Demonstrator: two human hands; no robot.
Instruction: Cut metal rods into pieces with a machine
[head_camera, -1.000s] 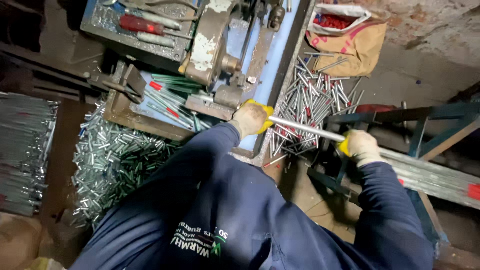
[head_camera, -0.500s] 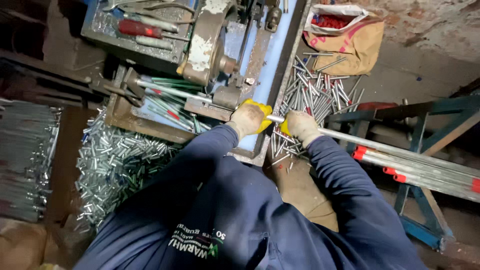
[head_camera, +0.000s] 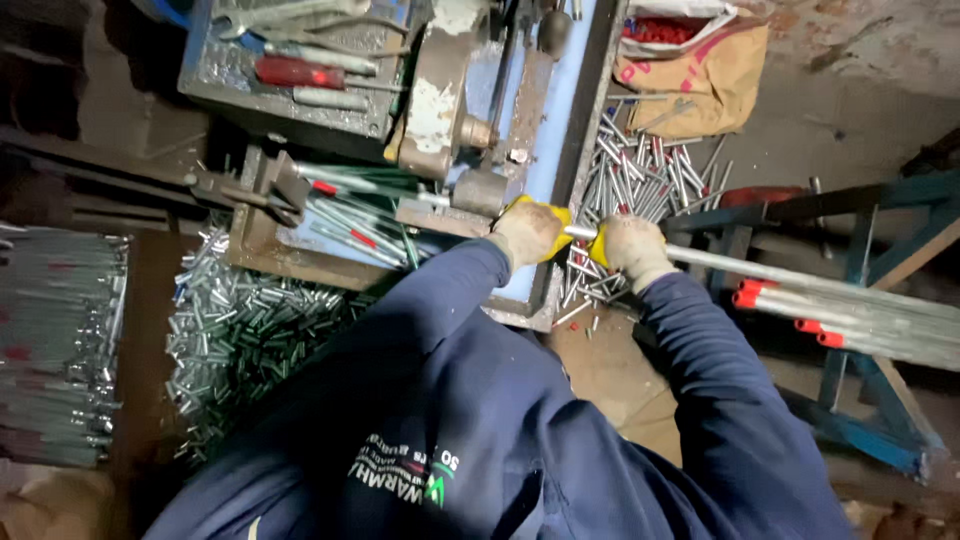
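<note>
1. Head view, hands: I see my left hand (head_camera: 528, 232) and right hand (head_camera: 630, 248), both in yellow-palmed gloves, each closed around a metal tube (head_camera: 760, 268), close together.
2. Tube: runs from the cutting machine (head_camera: 470, 110) toward 3 o'clock, above the blue stand (head_camera: 860, 400).
3. Surroundings: cut short pieces (head_camera: 250, 340) at 9 o'clock; longer cut lengths (head_camera: 640, 170) at 12; brown sack (head_camera: 700, 70) beyond.

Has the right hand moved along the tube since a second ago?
Yes. The right hand has slid along the tube toward the machine, now close beside the left hand.
</note>
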